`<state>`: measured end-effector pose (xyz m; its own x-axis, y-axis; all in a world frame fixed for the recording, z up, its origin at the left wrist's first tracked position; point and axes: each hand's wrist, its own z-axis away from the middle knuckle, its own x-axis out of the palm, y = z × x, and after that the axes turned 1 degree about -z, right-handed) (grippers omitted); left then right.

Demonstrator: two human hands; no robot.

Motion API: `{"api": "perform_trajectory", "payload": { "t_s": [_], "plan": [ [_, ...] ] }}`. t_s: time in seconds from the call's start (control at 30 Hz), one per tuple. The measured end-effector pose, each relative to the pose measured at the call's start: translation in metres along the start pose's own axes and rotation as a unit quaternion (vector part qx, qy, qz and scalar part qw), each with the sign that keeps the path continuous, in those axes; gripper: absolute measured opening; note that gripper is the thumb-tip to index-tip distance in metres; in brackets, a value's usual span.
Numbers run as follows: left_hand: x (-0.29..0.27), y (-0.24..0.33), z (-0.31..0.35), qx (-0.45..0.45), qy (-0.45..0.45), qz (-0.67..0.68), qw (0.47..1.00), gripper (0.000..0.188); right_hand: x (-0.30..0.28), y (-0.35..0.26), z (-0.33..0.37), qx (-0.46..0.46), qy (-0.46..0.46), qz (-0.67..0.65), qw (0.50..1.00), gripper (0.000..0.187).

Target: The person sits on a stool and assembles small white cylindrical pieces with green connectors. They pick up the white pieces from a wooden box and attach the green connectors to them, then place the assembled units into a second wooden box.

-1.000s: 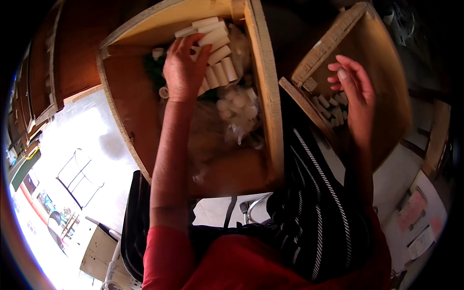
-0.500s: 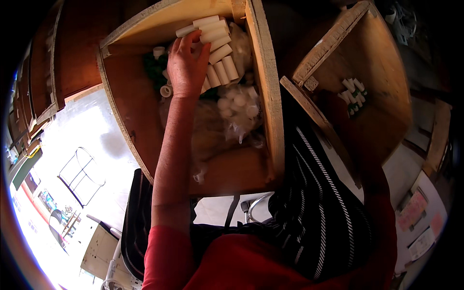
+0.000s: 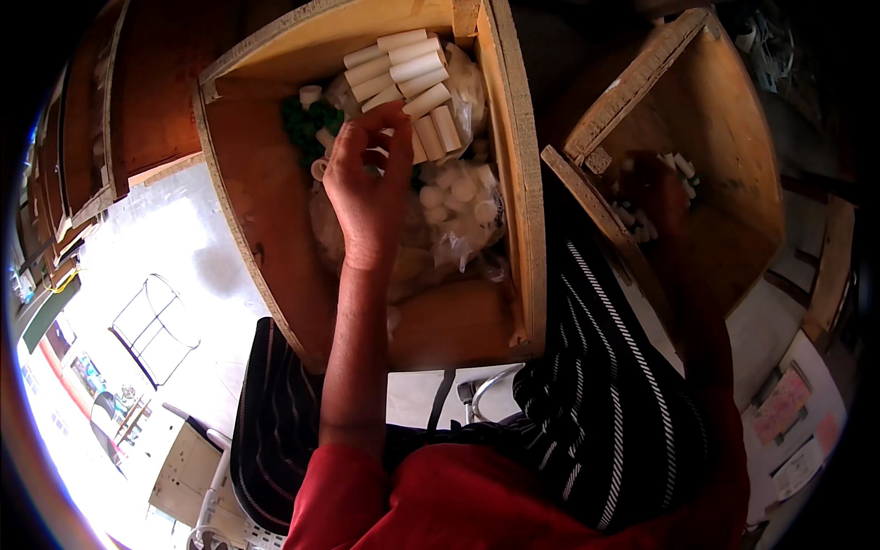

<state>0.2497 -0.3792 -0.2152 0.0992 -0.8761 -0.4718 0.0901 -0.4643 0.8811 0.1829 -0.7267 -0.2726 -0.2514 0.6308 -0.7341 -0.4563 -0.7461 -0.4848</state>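
Inside the larger wooden box, my left hand [image 3: 368,188] hovers at the near-left side of a stack of white tubes [image 3: 417,66]. Its thumb and fingertips curl together in a pinch; whatever sits between them is too hidden to name. Beside this hand are a dark green heap [image 3: 310,124] with a white ring-shaped piece [image 3: 311,94] on it, and a clear plastic bag of round white pieces [image 3: 458,194]. My right hand [image 3: 655,188] reaches into the second wooden box, over small white-and-green pieces [image 3: 683,170]. Deep shadow hides its fingers.
The larger box's thick wall [image 3: 513,165] stands between the two hands. A wooden bar [image 3: 637,82] edges the second box [image 3: 733,183]. My striped trouser leg [image 3: 605,385] lies below it. A wire frame [image 3: 156,330] is on the bright floor at left.
My left hand has drawn back toward me and slightly right, uncovering more white tubes. My right hand has moved up and right, over the small white-and-green pieces.
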Motion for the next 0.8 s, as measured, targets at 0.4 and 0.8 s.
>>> {"api": "perform_trajectory", "payload": {
  "t_s": [0.4,0.8],
  "plan": [
    [0.022,0.068,0.039,0.146,-0.158,0.200,0.956,0.047,-0.045,-0.154,0.068,-0.151,-0.050,-0.525,0.836,0.034],
    [-0.003,0.051,0.033,0.031,-0.140,0.120,0.982,0.030,-0.039,-0.155,0.059,-0.132,0.071,-0.547,0.823,0.034]
  ]
}}
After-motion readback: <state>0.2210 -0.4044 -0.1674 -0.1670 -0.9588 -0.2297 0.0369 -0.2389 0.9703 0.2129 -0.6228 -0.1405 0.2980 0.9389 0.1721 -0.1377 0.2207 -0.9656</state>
